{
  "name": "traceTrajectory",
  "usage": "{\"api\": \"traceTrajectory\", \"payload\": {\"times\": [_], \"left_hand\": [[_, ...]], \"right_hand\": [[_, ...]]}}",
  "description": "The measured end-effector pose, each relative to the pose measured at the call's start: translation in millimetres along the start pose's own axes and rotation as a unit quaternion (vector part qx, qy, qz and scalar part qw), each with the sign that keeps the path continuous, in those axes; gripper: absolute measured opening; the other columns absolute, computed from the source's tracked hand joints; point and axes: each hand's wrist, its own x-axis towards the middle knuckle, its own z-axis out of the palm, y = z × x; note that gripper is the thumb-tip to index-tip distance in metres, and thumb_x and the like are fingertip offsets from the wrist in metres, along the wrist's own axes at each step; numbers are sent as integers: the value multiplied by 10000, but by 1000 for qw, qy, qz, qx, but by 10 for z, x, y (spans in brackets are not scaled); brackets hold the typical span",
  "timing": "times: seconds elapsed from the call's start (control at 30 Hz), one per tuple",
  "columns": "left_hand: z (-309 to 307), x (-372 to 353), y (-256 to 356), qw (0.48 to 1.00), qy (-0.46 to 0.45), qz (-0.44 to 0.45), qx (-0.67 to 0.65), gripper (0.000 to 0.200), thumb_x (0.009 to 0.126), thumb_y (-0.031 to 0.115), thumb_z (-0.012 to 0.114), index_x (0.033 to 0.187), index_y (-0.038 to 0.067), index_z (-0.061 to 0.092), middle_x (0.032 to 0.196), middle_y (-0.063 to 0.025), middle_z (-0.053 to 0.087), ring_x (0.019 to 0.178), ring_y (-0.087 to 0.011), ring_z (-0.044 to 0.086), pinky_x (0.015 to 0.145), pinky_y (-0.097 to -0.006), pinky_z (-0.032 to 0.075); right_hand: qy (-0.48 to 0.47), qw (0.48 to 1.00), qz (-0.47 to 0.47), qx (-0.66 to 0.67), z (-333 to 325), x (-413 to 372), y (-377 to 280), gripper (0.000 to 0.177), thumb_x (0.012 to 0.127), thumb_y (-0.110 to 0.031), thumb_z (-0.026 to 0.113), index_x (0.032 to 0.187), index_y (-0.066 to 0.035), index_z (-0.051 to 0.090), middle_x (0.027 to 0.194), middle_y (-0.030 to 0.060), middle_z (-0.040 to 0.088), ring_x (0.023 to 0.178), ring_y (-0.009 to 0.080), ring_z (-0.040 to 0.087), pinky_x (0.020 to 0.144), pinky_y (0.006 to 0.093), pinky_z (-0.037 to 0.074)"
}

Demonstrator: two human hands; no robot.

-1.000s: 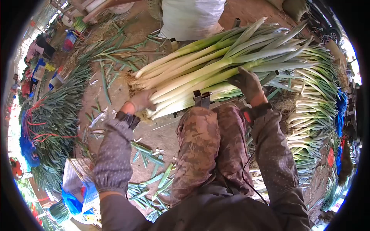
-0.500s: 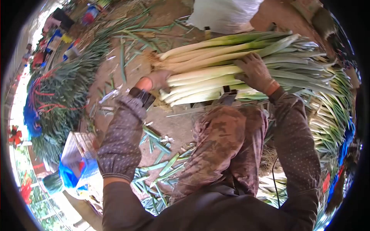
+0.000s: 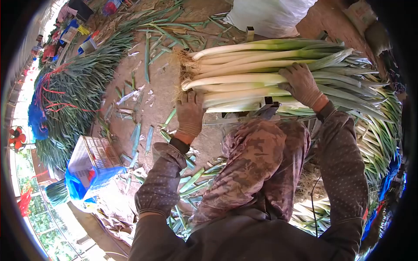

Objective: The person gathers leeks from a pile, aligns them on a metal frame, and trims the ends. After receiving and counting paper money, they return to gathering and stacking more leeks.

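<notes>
A thick bundle of large green onions (image 3: 244, 69) lies crosswise on a metal stand (image 3: 269, 104) in front of my knees, white root ends to the left and leaves to the right. My left hand (image 3: 190, 115), gloved, is at the root ends of the nearer stalks, with its fingers together and bent against them. Further right, my gloved right hand (image 3: 301, 85) curls its fingers over the upper stalks, where white turns to green. Shaggy roots (image 3: 183, 71) stick out beyond the left hand. The undersides of the stalks are hidden.
A white sack (image 3: 270, 17) stands behind the stand. To the left is a big heap of green onions (image 3: 82, 91), with a plastic basket (image 3: 102, 152) nearer me. More green onions (image 3: 374, 135) are piled at right. Cut leaves (image 3: 193, 180) litter the floor.
My left hand has turned so its fingers point away from me, and its forearm has swung in to the right. The right hand stays on the stalks. The view has shifted slightly.
</notes>
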Motion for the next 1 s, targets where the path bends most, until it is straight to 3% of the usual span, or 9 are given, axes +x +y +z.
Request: {"api": "traceTrajectory", "payload": {"times": [0.27, 0.47, 0.57, 0.67, 0.8, 0.9, 1.0], "left_hand": [[141, -42, 2, 999, 32, 11, -18, 794, 676, 354, 833, 1329, 48, 500, 1272, -136, 525, 1186, -334, 488, 967, -508, 392], [34, 206, -76, 1000, -22, 9, -12, 723, 700, 337, 819, 1297, 72, 507, 1273, -139, 531, 1135, -317, 532, 925, -466, 417], [45, 258, -132, 999, -1, 49, -7, 707, 678, 314, 815, 1281, 99, 515, 1250, -129, 548, 1118, -310, 549, 902, -452, 422], [29, 299, -258, 998, -12, 63, -10, 711, 662, 306, 814, 1277, 111, 518, 1239, -121, 549, 1126, -307, 549, 907, -462, 417], [91, 274, -320, 997, -3, 60, -44, 717, 648, 327, 816, 1268, 120, 521, 1250, -112, 544, 1138, -300, 548, 918, -471, 410], [102, 149, -251, 997, 9, -6, -78, 757, 650, 319, 827, 1306, 119, 505, 1271, -107, 543, 1152, -314, 543, 927, -475, 405], [147, -21, -193, 994, 98, -3, -50, 740, 679, 281, 822, 1326, 105, 510, 1298, -107, 533, 1177, -331, 530, 924, -488, 406]], "right_hand": [[-17, 1000, 16, -3, 13, 97, 78, 448, 872, -395, 652, 1173, -66, 609, 1056, 105, 656, 1054, 288, 578, 976, 441, 407], [47, 998, -17, 28, -76, -49, 16, 659, 843, -480, 663, 1328, -51, 544, 1185, 160, 614, 1123, 342, 540, 1028, 478, 378], [48, 999, -2, 27, -26, -30, -49, 733, 815, -517, 677, 1357, -51, 517, 1200, 175, 604, 1145, 352, 530, 1037, 487, 368], [-16, 998, 42, 48, -36, 47, -142, 755, 799, -527, 688, 1361, -54, 514, 1229, 176, 596, 1172, 348, 521, 1050, 475, 363], [-15, 998, 37, 45, 65, 141, -258, 734, 781, -471, 725, 1355, -63, 517, 1269, 161, 583, 1198, 332, 513, 1060, 464, 365], [44, 999, -10, 18, 24, 112, -348, 657, 752, -377, 758, 1315, -109, 553, 1268, 120, 584, 1247, 314, 499, 1087, 485, 356], [113, 990, -81, 7, -56, -52, -470, 506, 725, -285, 764, 1195, -154, 628, 1259, 76, 588, 1298, 302, 481, 1112, 519, 346]]}}
